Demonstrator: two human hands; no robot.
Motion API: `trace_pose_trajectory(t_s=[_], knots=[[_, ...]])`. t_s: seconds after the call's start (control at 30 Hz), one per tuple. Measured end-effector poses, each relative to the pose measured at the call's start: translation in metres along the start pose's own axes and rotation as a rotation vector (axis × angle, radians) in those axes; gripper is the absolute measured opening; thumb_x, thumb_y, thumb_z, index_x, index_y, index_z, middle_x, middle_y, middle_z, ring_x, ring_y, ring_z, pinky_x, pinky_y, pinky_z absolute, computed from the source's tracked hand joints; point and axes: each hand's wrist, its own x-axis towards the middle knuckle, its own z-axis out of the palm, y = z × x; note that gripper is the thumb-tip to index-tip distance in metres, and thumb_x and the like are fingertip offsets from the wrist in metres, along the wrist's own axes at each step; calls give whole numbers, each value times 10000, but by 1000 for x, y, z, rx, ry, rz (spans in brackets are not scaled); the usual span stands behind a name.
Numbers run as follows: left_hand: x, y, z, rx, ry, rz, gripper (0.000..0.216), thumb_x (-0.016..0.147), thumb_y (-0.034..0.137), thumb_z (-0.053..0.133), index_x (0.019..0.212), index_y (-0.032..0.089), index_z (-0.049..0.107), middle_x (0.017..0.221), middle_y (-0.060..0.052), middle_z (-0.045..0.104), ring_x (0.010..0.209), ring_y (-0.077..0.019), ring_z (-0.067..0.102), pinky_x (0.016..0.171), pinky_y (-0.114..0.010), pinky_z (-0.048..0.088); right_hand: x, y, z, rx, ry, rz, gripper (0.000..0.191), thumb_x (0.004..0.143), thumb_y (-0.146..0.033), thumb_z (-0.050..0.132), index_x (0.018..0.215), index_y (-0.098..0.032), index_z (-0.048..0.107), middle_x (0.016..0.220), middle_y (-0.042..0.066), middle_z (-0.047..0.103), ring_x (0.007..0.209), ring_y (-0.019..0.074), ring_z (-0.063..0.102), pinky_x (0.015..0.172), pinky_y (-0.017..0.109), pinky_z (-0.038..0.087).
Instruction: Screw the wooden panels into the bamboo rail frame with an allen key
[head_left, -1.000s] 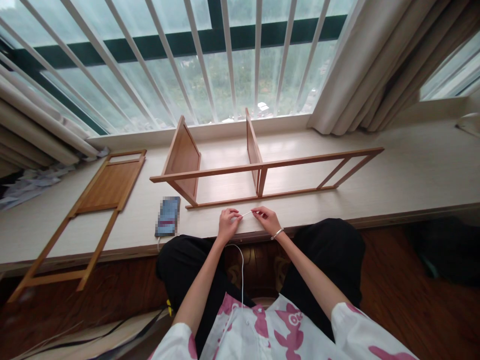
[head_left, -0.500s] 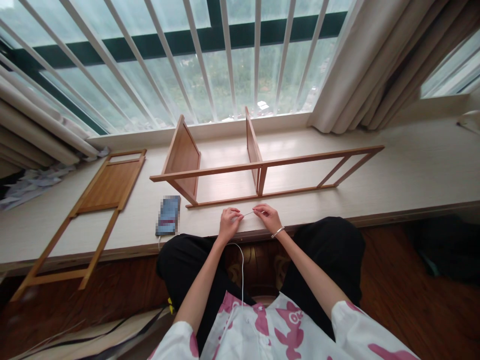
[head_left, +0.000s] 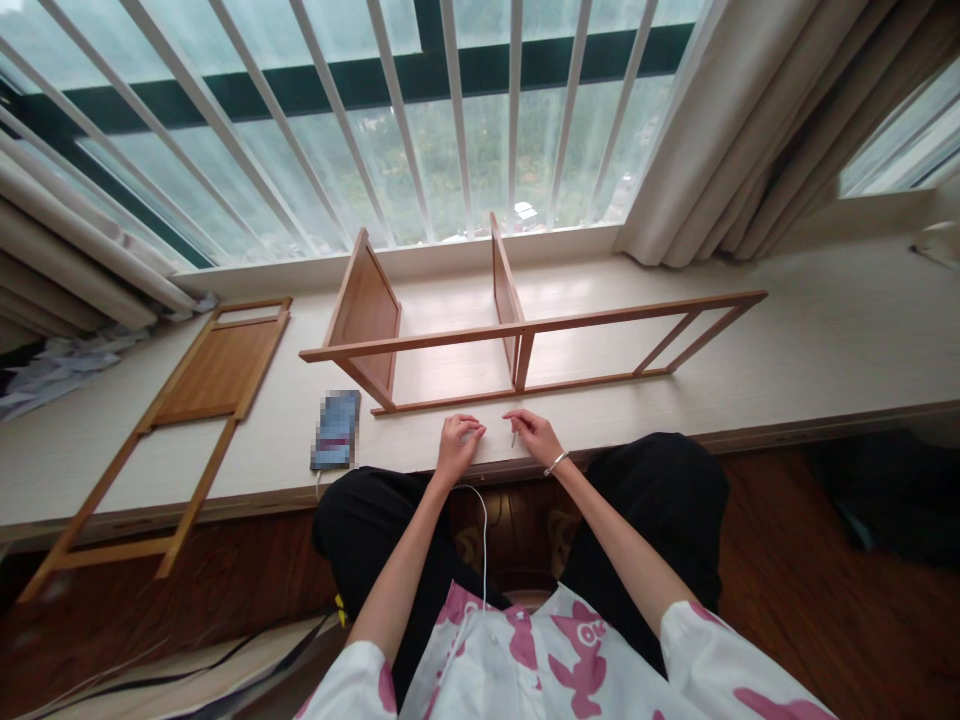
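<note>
My left hand (head_left: 457, 445) and my right hand (head_left: 534, 434) rest near the front edge of the pale window ledge (head_left: 825, 340), a short gap between them. A small thin metal pin (head_left: 514, 438) points down from my right hand's pinched fingers. The fingers of my left hand are curled together; whether they hold anything is hidden. Just beyond both hands stands a partly built wooden shelf frame (head_left: 570, 325) with two upright panels.
A flat wooden side panel (head_left: 214, 372) lies on the ledge at left. A phone (head_left: 335, 430) sits left of my left hand, and a white cable (head_left: 484, 540) hangs down by my knees. Curtains (head_left: 720, 130) and white window bars (head_left: 457, 110) stand behind.
Both hands held the thin pin stretched between them. Now my left hand has let go, and my right hand alone holds it, tip turned down.
</note>
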Motion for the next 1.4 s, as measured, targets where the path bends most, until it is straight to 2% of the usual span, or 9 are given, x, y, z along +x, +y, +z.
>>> trace_pose_trajectory(t_s=[0.17, 0.3, 0.53, 1.03, 1.23, 1.4], knots=[[-1, 6, 2, 6, -43, 20, 166, 800, 324, 495, 798, 225, 628, 904, -37, 585, 932, -171, 486, 864, -370, 390, 2, -5, -2, -160, -153, -72, 258, 849, -318, 408, 931, -239, 639, 652, 0, 590, 689, 144, 547, 700, 279, 420], [-1, 9, 7, 34, -81, 44, 166, 798, 333, 498, 784, 229, 626, 872, -36, 594, 907, -176, 493, 825, -369, 390, 2, -5, -2, -165, -235, -63, 206, 829, -270, 439, 972, -237, 585, 644, -29, 616, 588, 122, 543, 647, 260, 410], [-1, 9, 11, 76, -112, 69, 170, 800, 334, 496, 797, 221, 623, 859, -40, 592, 907, -180, 488, 814, -368, 371, 1, -10, 0, -152, -253, 5, 75, 770, -241, 520, 842, -225, 510, 643, -31, 642, 614, 142, 594, 694, 288, 419], [-2, 9, 10, 72, -146, 107, 159, 802, 307, 498, 812, 216, 628, 871, -39, 595, 902, -176, 495, 804, -360, 367, -1, -24, 0, -186, -218, 38, 54, 747, -247, 545, 792, -235, 516, 626, -33, 650, 645, 158, 614, 660, 289, 427], [-3, 9, 9, 73, -142, 136, 154, 799, 312, 504, 808, 212, 620, 858, -40, 588, 893, -172, 494, 803, -358, 375, 0, -28, -2, -187, -248, 39, 59, 740, -254, 557, 785, -226, 531, 605, -34, 652, 622, 153, 615, 687, 293, 422], [-5, 11, 9, 128, -177, 231, 163, 828, 281, 456, 817, 200, 597, 867, -47, 572, 880, -161, 476, 782, -337, 386, 2, -25, -5, -173, -306, 36, 66, 736, -260, 562, 778, -219, 531, 579, -47, 646, 600, 139, 612, 713, 295, 417]])
